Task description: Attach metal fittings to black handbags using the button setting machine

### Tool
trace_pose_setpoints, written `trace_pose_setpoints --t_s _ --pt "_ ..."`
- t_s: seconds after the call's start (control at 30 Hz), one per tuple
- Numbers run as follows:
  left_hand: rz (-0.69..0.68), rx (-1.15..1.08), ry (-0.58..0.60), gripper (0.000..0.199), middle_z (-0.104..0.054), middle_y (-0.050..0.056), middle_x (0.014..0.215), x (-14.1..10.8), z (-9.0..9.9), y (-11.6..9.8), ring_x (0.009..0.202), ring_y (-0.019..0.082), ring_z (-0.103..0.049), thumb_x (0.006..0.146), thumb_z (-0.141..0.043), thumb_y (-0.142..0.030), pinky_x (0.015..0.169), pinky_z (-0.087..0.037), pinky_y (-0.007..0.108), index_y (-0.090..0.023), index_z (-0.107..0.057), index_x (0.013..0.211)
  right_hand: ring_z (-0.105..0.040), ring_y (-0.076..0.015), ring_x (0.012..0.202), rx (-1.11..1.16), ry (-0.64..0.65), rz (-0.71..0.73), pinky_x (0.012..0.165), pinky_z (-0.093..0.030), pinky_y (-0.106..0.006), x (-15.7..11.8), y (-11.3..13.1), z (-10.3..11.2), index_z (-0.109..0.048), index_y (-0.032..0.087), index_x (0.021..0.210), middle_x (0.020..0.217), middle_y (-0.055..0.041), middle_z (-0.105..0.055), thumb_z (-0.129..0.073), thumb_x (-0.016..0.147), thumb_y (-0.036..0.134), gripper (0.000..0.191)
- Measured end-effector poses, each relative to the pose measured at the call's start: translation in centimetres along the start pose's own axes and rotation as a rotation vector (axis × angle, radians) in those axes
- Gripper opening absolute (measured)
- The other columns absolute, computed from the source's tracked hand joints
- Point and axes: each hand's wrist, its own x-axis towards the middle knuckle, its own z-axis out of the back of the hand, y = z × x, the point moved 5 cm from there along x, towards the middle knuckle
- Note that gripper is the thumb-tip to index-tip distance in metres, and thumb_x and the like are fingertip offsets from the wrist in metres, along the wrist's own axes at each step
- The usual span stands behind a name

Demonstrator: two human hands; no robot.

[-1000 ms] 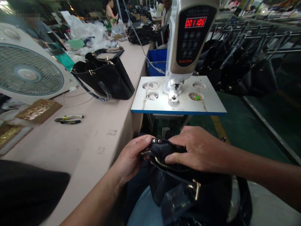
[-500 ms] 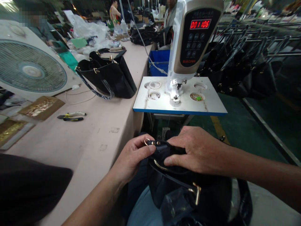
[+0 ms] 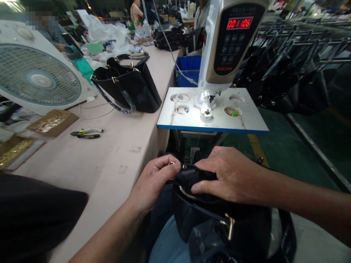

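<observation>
A black handbag (image 3: 244,223) with gold fittings and a gold-toothed zipper (image 3: 187,193) rests on my lap. My left hand (image 3: 155,179) pinches a small black strap tab (image 3: 188,168) at the bag's top edge, thumb over its end. One gold rivet shows on the tab, and a gold ring peeks out by the fingertips. My right hand (image 3: 227,175) grips the bag's upper edge beside the zipper, thumb on the near side; its other fingertips are hidden. Beyond both hands stands a riveting machine (image 3: 230,44) with a red display and a white plate (image 3: 181,122).
On the table (image 3: 109,190) to the left stand another black handbag (image 3: 128,87), pliers (image 3: 87,133), boxes of gold metal parts (image 3: 52,122) and a fan (image 3: 41,80). Dark material (image 3: 38,215) covers the near left corner. Black bags (image 3: 287,87) hang on a rack at right.
The left thumb has slid right along the tab and now covers one of the two rivets seen before. The right hand keeps its grip. The view has shifted slightly.
</observation>
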Motion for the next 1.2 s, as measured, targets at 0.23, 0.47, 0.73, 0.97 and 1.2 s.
trace_pose_setpoints --t_s 0.23,0.47,0.73,0.97,1.2 --pt "-0.024 0.248 0.003 0.023 -0.057 -0.002 0.078 -0.3 -0.1 -2.7 0.068 0.01 -0.053 0.089 -0.068 -0.036 0.061 -0.043 0.021 -0.016 -0.067 0.079 -0.068 -0.0225 0.077 0.013 0.03 -0.021 0.075 -0.039 -0.035 0.0 -0.3 -0.5 -0.07 0.021 0.08 0.078 -0.0015 -0.074 -0.066 0.092 0.06 0.041" --pt "-0.066 0.335 0.085 0.019 -0.058 -0.001 0.081 -0.8 0.6 -3.0 0.073 0.01 -0.052 0.089 -0.069 -0.032 0.065 -0.041 0.023 -0.015 -0.07 0.081 -0.066 -0.0209 0.077 0.06 0.056 0.002 0.076 -0.039 -0.035 0.1 0.2 -0.7 -0.072 0.021 0.077 0.075 -0.0016 -0.074 -0.071 0.09 0.057 0.038" --pt "-0.026 0.147 0.131 0.012 -0.06 0.0 0.085 -1.0 1.1 -1.4 0.072 0.011 -0.057 0.087 -0.071 -0.028 0.065 -0.047 0.023 -0.016 -0.071 0.087 -0.067 -0.0181 0.076 0.128 0.058 0.053 0.079 -0.038 -0.035 0.2 0.4 -0.5 -0.073 0.023 0.082 0.079 0.0013 -0.075 -0.071 0.092 0.051 0.031" --pt "0.043 -0.068 0.074 0.025 -0.062 -0.001 0.076 -1.4 0.7 -0.2 0.066 0.011 -0.059 0.079 -0.082 -0.036 0.059 -0.052 0.021 -0.017 -0.07 0.089 -0.065 -0.0177 0.076 0.113 0.057 0.029 0.077 -0.036 -0.035 0.4 0.2 -0.4 -0.073 0.023 0.083 0.081 0.0019 -0.076 -0.071 0.092 0.049 0.028" --pt "0.067 -0.031 0.023 0.031 -0.066 -0.001 0.077 -1.8 0.4 -0.8 0.061 0.009 -0.06 0.078 -0.085 -0.037 0.055 -0.053 0.019 -0.016 -0.071 0.096 -0.069 -0.0189 0.089 0.139 0.01 0.023 0.081 -0.035 -0.036 0.4 0.1 0.0 -0.074 0.025 0.091 0.093 0.0039 -0.078 -0.073 0.092 0.048 0.023"
